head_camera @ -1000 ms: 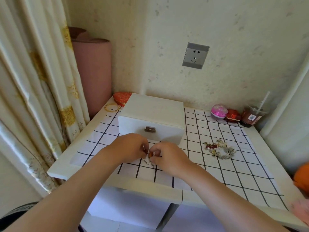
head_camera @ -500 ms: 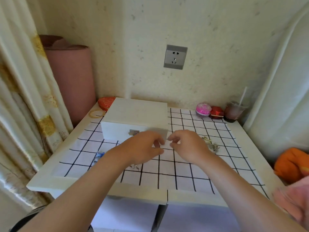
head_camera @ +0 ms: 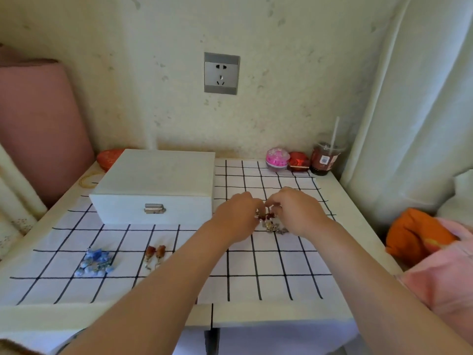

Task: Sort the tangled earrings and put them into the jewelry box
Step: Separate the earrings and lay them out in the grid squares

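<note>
One box (head_camera: pixel 153 180) with one latch (head_camera: pixel 153 209). Two hands, the left hand (head_camera: pixel 238 216) and the right hand (head_camera: pixel 297 211), both at one tangle (head_camera: pixel 271 224) of earrings; how many pieces it holds cannot be told. One blue heap (head_camera: pixel 94 262) of earrings, its count also unclear. Two brown earrings (head_camera: pixel 160 251), side by side. One socket (head_camera: pixel 221 73). One cup (head_camera: pixel 324 160) with one straw (head_camera: pixel 334 131). One pink case (head_camera: pixel 277 157) and one red case (head_camera: pixel 298 162) beside it; one more red thing (head_camera: pixel 110 156) behind the box. One gold loop (head_camera: pixel 88 179). One pink roll (head_camera: pixel 38 129). One orange cloth (head_camera: pixel 414 234). One grid cloth (head_camera: pixel 268 278) over one table (head_camera: pixel 256 313).
</note>
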A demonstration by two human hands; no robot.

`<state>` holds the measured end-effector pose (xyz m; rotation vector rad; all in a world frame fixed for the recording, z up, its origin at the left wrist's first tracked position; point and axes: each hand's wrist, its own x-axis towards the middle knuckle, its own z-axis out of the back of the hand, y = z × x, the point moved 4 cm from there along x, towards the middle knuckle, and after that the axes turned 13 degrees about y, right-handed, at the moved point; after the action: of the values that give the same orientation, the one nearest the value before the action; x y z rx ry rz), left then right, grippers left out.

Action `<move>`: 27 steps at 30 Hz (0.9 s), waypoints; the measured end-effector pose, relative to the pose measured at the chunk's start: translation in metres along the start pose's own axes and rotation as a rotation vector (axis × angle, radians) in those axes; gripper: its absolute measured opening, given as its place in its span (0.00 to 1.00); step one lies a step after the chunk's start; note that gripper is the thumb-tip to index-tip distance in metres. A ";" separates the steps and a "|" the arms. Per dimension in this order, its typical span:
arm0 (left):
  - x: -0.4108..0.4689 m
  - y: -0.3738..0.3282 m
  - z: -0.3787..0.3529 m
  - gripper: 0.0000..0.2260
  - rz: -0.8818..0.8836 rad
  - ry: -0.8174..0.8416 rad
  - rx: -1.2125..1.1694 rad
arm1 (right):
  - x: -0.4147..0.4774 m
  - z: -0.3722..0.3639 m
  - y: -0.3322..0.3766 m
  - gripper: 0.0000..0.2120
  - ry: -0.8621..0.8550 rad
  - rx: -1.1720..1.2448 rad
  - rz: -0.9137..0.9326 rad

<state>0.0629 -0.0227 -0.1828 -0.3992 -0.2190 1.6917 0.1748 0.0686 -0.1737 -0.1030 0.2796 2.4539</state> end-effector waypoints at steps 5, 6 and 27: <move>0.011 0.000 -0.004 0.08 -0.021 -0.014 -0.039 | 0.009 0.002 -0.004 0.10 0.149 0.016 0.032; 0.012 0.000 -0.004 0.07 -0.020 -0.022 -0.039 | 0.010 0.003 -0.005 0.10 0.150 0.020 0.027; 0.017 0.011 0.003 0.08 -0.018 -0.092 -0.205 | 0.001 0.011 -0.030 0.05 -0.095 0.376 0.035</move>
<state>0.0499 -0.0074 -0.1858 -0.4707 -0.4650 1.6769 0.1928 0.0941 -0.1682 0.1813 0.6968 2.3867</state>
